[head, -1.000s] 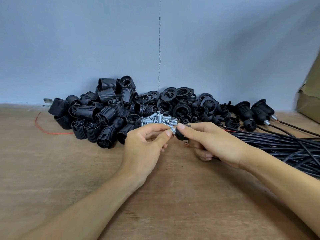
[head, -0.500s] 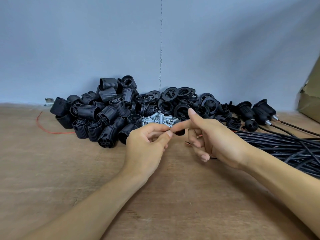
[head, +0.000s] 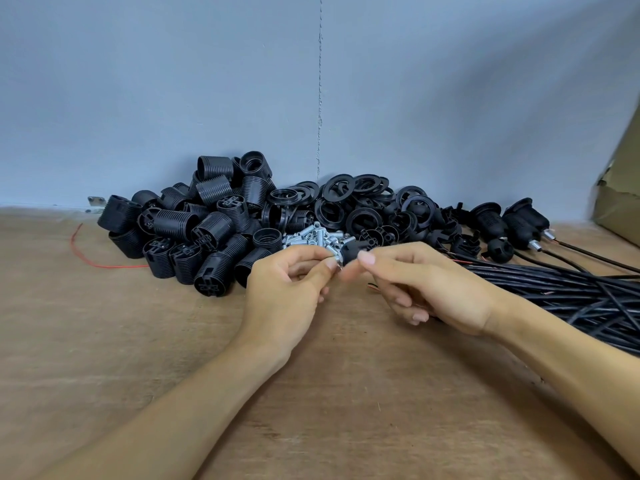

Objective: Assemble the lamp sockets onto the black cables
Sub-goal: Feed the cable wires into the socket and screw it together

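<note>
Pinching small black plastic socket cap point(head: 350, 255), likely light, stiff and slick, by its rim in right hand point(head: 436, 285), against short silver threaded tube point(head: 335, 262) nipped in left hand point(head: 287, 289), just before silver tube heap point(head: 311, 237).

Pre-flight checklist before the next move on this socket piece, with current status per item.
1. Left hand pinches a small silver part: ok.
2. Right hand holds the black cap: ok.
3. Silver part lined up with the cap's hole: cannot tell, the joint is hidden and blurred.
4. Cable already fed through the cap: cannot tell, the right hand covers that side.
5. Pile of silver parts lies just behind the hands: ok.
6. Cable bundle lies on the table on the right: ok.
</note>
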`<state>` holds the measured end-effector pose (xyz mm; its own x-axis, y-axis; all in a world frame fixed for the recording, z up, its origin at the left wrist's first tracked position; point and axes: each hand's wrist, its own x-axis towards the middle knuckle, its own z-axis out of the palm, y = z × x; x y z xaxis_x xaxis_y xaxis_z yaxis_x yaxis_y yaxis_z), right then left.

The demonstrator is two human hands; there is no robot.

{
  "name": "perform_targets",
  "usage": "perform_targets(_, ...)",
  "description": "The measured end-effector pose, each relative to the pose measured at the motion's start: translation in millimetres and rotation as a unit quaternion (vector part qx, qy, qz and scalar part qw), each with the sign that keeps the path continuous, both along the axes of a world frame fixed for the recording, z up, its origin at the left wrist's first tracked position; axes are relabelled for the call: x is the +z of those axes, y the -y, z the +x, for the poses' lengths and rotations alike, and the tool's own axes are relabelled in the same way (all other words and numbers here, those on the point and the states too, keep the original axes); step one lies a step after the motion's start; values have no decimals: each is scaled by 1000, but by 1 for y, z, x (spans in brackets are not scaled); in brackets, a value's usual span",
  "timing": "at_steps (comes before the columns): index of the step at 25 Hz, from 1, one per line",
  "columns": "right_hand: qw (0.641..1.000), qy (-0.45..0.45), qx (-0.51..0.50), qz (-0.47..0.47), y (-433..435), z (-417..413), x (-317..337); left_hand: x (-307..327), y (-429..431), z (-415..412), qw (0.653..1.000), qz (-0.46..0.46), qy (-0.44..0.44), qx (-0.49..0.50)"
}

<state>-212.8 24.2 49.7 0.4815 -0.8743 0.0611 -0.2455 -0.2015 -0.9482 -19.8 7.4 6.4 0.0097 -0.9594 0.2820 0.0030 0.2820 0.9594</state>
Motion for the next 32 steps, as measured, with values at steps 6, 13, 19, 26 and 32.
perform_targets(6, 999, 22, -35, 17, 5, -5, -3, 0, -2, -1, 1000, 3, 10, -20)
perform_targets(13, 989, -72, -79, -100, 9, -4, -10, 2, -1, -1, 998, 25, -24, -43)
perform_targets(19, 976, -135, -113, -131, 5, 2, -12, 2, -3, -1, 998, 9, -1, -57)
perform_targets(26, 985, -114, -128, -29, 5, 4, -7, 3, -9, -5, 991, -102, 85, -20)
perform_targets(32, 991, -70, -111, -2, 7, 4, -5, 3, -11, -5, 977, -156, 147, 18)
